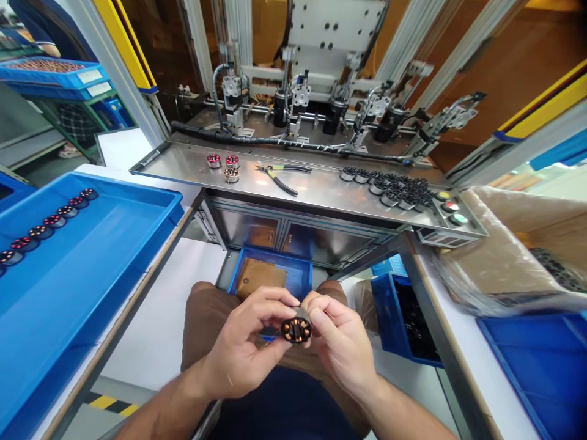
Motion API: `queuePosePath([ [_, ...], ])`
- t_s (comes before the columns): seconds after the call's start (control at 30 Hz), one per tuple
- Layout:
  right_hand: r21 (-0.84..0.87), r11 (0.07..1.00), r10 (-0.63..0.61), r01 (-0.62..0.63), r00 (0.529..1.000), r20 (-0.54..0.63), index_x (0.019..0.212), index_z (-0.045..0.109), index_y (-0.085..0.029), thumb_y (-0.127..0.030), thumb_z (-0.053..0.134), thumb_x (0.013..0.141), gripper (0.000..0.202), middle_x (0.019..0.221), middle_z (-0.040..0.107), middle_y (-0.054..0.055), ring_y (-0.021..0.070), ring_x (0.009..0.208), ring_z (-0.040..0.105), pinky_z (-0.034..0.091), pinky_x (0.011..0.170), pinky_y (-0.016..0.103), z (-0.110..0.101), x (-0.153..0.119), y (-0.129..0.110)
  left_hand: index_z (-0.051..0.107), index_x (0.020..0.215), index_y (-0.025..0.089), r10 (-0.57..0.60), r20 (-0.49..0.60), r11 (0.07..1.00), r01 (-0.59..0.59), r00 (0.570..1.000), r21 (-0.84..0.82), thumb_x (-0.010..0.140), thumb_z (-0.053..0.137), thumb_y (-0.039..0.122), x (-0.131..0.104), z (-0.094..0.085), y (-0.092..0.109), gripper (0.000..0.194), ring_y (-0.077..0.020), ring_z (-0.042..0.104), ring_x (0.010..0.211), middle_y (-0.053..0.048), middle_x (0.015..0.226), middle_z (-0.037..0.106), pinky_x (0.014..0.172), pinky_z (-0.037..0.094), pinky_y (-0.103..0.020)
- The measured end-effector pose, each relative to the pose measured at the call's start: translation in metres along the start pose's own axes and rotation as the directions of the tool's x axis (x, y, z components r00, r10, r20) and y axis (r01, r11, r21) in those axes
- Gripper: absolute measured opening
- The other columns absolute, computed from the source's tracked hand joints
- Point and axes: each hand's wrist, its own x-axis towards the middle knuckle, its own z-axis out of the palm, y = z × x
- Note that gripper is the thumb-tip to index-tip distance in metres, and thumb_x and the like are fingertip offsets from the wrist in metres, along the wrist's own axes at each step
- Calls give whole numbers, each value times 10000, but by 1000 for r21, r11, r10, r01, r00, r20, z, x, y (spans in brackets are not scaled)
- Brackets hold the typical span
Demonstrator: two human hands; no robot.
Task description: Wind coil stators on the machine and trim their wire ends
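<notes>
Above my lap, my left hand (243, 345) is closed around the side of a motor stator (296, 329), a short dark cylinder with copper windings showing in its end face. That face is tilted toward me. My right hand (342, 339) is at the stator's right edge, thumb and forefinger pinched together. What sits between those fingertips is too small to make out, perhaps a fine wire end. Ahead on the metal ledge, wire cutters (279, 173) lie with their handles spread. Left of them stand three wound stators (232, 174), some with red windings.
Many black stator cores (398, 188) cluster at the ledge's right, beside push buttons (449, 206). Winding machinery (300, 95) stands behind. A blue tray (92, 293) at left holds a row of stators. A plastic-lined carton (504, 244) and blue bins flank my right. Another person stands far left.
</notes>
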Motion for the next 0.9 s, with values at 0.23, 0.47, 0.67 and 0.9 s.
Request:
queuePosePath([
  [0.23,-501,667,-444,551,834,327,823,636,-171,-139,575,929,127,694,631,32,140,648,607,543,597,272,-11,11,-38,634,1069,263,-178,58,803,179,982,-568,695,867,163,7,1,1,452,-241,624,1192,-36,1148,636,1026,501,-373],
  [0.47,-537,318,-514,782,618,595,973,627,-145,-92,556,924,102,773,668,70,150,706,668,588,607,248,-19,15,-56,644,1015,117,-494,413,451,631,765,-631,853,696,494,15,11,-1,413,-168,740,686,-90,782,730,566,560,-189],
  [0.67,-456,272,-569,847,524,634,1065,614,-103,-105,667,832,239,806,663,98,196,751,661,608,660,328,-25,16,-58,681,1018,135,-547,251,506,554,799,-661,771,824,282,17,11,3,321,-146,748,724,-52,840,762,635,615,-218],
  [0.9,-482,446,-546,754,656,521,1257,570,-174,-310,776,820,502,969,675,115,217,865,670,597,735,369,-29,20,-62,656,1047,162,-527,242,556,545,815,-627,746,843,335,12,11,4,394,-187,770,799,-70,863,787,674,616,-229],
])
